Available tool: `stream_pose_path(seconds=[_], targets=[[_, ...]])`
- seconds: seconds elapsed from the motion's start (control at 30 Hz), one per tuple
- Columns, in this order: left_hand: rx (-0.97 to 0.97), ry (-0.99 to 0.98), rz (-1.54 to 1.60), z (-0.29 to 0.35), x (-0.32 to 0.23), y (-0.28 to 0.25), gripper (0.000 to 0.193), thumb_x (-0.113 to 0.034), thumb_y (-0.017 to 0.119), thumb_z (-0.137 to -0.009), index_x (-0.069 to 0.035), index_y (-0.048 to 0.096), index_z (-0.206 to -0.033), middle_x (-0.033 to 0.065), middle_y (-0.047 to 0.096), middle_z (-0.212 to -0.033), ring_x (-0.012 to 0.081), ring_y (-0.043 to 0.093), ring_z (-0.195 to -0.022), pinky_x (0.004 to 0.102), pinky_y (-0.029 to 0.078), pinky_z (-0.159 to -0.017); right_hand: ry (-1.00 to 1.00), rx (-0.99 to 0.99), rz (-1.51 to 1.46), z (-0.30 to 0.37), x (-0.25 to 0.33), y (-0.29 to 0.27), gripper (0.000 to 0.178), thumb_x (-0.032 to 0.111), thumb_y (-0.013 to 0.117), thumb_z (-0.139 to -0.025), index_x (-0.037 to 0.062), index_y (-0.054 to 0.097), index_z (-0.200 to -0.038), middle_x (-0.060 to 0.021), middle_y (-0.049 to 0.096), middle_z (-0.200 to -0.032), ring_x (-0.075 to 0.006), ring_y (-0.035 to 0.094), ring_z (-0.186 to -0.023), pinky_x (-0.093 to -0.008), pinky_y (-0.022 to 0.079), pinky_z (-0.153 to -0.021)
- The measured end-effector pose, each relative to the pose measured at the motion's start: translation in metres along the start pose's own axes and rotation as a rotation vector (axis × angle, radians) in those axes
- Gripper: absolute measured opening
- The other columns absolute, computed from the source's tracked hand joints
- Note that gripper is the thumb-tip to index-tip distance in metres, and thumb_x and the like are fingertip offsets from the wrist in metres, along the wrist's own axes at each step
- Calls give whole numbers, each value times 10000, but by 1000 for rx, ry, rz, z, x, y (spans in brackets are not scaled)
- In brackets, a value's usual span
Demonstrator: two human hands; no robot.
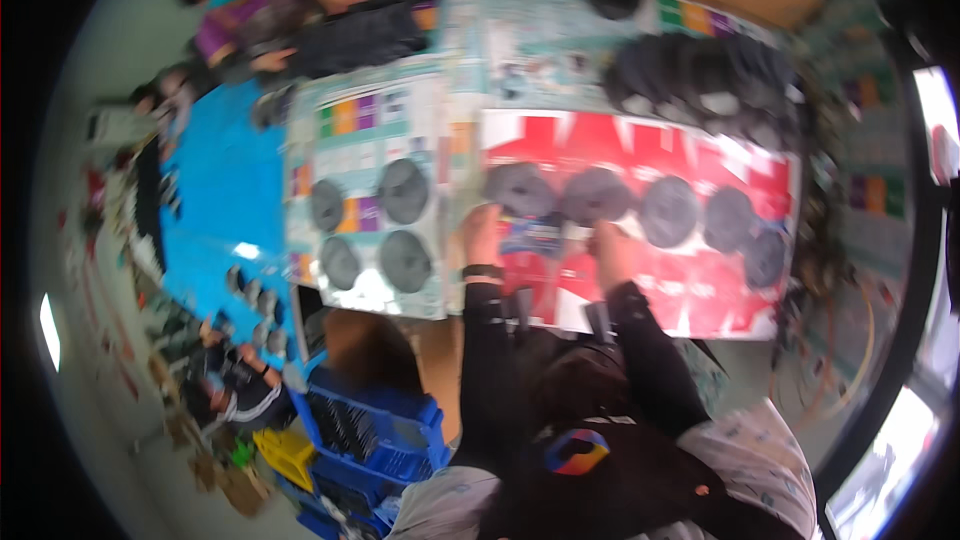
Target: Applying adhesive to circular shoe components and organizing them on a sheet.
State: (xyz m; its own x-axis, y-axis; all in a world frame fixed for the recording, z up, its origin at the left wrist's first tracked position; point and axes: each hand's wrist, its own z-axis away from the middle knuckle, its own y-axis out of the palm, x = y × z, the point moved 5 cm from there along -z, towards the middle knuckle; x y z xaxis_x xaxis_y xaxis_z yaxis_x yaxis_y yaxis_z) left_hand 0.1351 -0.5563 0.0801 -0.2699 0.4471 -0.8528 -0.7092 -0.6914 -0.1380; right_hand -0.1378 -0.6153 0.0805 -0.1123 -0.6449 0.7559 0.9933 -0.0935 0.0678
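Picture blur softens the details. Several dark grey round pieces lie on a red and white printed sheet; I cannot make out their exact kind. My left hand (482, 238) is at the lower left edge of the leftmost grey round piece (520, 187), its fingers smeared by motion. Beside it, my right hand (617, 252) has its fingers closed at the lower edge of the second grey round piece (597, 194). Farther right are a third grey round piece (668, 211) and others near the sheet's right end.
More grey round pieces (405, 262) rest on a white printed sheet (365, 298) to the left. A dark grey stack (700, 75) stands behind the red sheet (690, 300). Blue crates (400, 445) are at lower left, near a blue table (225, 180). One person (260, 10) works at far left, another (235, 390) at lower left.
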Motion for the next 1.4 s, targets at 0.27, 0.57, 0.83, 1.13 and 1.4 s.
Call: stream_pose_path(seconds=[0.27,0.57,0.83,1.13,1.4], targets=[[110,134,274,-39,-181,-102,154,-74,614,-936,-64,552,-1077,80,640,-1019,218,663,-978,370,566,-817,-208,162,-268,33,110,97,202,18,546,-853,-45,663,-1006,-81,683,-900,-191,687,-830,-329,594,-733],[12,398,567,-199,-251,-244,274,-9,635,-902,-117,506,-1119,65,608,-1035,182,645,-905,384,582,-781,-415,661,-40,-21,117,339,298,-57,592,-830,-46,583,-1128,-61,626,-985,-175,669,-952,-315,609,-793],[-308,274,257,-392,-94,-349,174,-24,704,-816,-71,598,-945,103,661,-925,251,683,-835,394,582,-740,-337,283,386,-77,34,432,491,-5,691,-781,-16,449,-1208,-187,593,-1103,-305,716,-892,-370,638,-627],[-738,582,-713,-335,-105,-318,236,-95,640,-907,-24,686,-1128,182,734,-976,377,703,-913,455,537,-790,-885,4,996,-67,30,427,287,62,641,-848,139,584,-1119,-144,556,-1202,-383,664,-915,-486,553,-747],[-619,565,-1437,-347,-46,-353,286,-171,523,-967,30,636,-1138,187,678,-1021,321,637,-1006,419,478,-916,-1199,-124,999,-14,65,406,393,246,668,-909,63,576,-1244,-155,584,-1240,-410,662,-932,-503,547,-741]])
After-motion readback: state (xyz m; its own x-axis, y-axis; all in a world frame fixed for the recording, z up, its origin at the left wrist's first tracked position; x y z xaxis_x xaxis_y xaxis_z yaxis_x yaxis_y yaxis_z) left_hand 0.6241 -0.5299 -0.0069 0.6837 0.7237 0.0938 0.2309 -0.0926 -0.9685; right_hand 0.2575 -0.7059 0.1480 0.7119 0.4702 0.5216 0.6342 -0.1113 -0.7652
